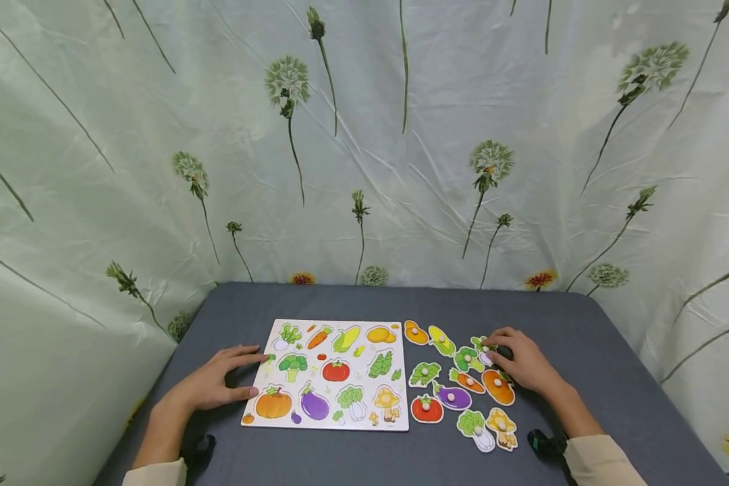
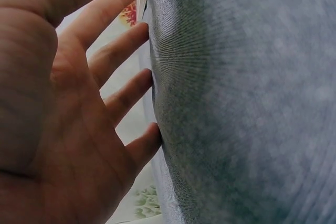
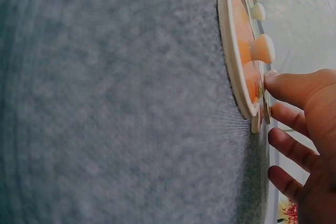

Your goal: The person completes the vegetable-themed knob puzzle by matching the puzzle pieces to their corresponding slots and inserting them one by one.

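A white puzzle board (image 1: 358, 331) printed with vegetables lies on the table. My left hand (image 1: 211, 379) rests at its left side, fingers spread, with the index fingertip and thumb on the board's edge. In the left wrist view that hand (image 2: 84, 114) has its other fingertips on the grey cloth. My right hand (image 1: 525, 361) is over the loose pieces, thumb and index finger pinching the turnip piece (image 1: 484, 359) by its knob. Right beside it are the broccoli piece (image 1: 466, 360) and the pumpkin piece (image 1: 498, 388), whose knob stands up in the right wrist view.
Several other knobbed pieces lie right of the board, among them a corn (image 1: 441, 341), a carrot (image 1: 466, 381), an eggplant (image 1: 452, 397), a tomato (image 1: 427, 410) and a mushroom (image 1: 501, 428). A flowered curtain (image 1: 364, 148) hangs behind the grey table (image 1: 334, 304).
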`<state>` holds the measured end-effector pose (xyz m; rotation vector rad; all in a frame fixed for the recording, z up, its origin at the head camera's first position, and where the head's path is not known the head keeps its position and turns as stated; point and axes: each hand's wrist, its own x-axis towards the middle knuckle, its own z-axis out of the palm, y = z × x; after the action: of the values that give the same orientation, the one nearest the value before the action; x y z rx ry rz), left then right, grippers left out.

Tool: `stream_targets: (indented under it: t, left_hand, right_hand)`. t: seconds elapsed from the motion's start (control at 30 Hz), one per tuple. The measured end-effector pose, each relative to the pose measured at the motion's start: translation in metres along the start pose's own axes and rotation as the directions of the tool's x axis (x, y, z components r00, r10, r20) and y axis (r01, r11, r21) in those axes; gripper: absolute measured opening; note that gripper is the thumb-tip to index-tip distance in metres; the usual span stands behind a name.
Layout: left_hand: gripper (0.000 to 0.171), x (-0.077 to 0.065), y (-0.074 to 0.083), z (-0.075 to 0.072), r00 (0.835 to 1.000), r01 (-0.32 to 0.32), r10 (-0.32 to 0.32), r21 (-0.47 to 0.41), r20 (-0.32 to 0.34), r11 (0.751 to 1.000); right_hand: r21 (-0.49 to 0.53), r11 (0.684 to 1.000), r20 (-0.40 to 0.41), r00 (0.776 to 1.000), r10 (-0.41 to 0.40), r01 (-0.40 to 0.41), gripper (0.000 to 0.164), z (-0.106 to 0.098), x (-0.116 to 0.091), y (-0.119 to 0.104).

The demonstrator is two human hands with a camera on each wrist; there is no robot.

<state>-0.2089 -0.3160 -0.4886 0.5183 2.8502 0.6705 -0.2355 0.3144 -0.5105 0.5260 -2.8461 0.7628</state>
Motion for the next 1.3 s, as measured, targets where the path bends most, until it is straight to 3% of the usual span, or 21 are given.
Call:
stream_targets:
  t: [0.23, 0.6, 0.97, 1.3]
  left_hand:
    - [0.070, -0.001, 0.000, 0.001, 0.999, 0.032, -0.032, -0.005, 0.008, 0.999]
    - [0.070, -0.004, -0.001, -0.002, 1.000, 0.025, -0.025, -0.010, 0.007, 1.000]
    - [0.070, -0.001, -0.001, -0.004, 1.000, -0.019, 0.019, -0.013, 0.003, 1.000]
    - [0.072, 0.002, 0.000, -0.001, 1.000, -0.006, 0.006, -0.016, 0.013, 1.000]
  right_hand:
    - [0.029, 0.999, -0.014, 1.000, 0.015, -0.014, 0.016, 0.000, -0.001, -0.002]
    - [0.003, 1.000, -0.083, 0.997, -0.011, 0.011, 0.013, -0.007, 0.000, -0.008]
    - [0.057, 0.998, -0.040, 0.999, -0.026, 0.028, 0.018, -0.006, 0.019, -0.032]
    - [0.109, 0.991, -0.039, 0.996, -0.075, 0.079, 0.013, 0.012, 0.040, -0.058]
